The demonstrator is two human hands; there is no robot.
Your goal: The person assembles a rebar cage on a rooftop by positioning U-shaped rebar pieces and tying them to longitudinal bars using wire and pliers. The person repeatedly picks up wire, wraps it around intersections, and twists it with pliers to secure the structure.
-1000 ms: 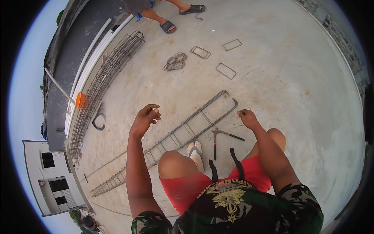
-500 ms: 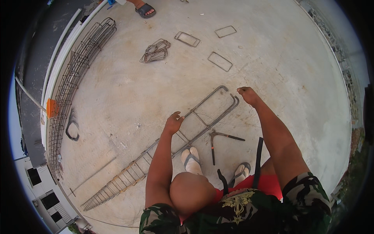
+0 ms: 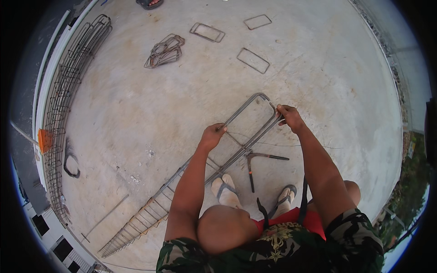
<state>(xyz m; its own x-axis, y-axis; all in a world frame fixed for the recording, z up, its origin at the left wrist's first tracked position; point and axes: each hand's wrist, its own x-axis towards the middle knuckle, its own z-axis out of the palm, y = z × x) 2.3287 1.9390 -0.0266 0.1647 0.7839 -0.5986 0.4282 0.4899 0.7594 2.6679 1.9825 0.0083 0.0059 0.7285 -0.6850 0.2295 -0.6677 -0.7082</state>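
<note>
A long rebar cage (image 3: 157,202) lies on the concrete floor, running from the lower left up to its hooked bar ends in front of me. My left hand (image 3: 213,136) is closed around the far-side bar, close to the last cross tie. At the hooked end, my right hand (image 3: 288,117) grips the bent bar ends between thumb and fingers. Pincers (image 3: 251,160) with dark handles lie spread on the floor beside the cage, just beyond my feet. A thin wire (image 3: 291,144) trails from the cage past the pincers to the right.
Loose rectangular stirrups (image 3: 253,60) lie ahead, with a tangled pile of stirrups (image 3: 165,51) to their left. Along the left edge are finished rebar cages (image 3: 63,95), white pipes (image 3: 43,86), an orange object (image 3: 44,141) and a black wire coil (image 3: 71,166). A co-worker's sandalled foot (image 3: 149,3) shows at the top.
Both hands have closed on the rebar cage; half a second ago they hovered apart from or only near it. The co-worker's foot has shifted toward the top edge as my view moved.
</note>
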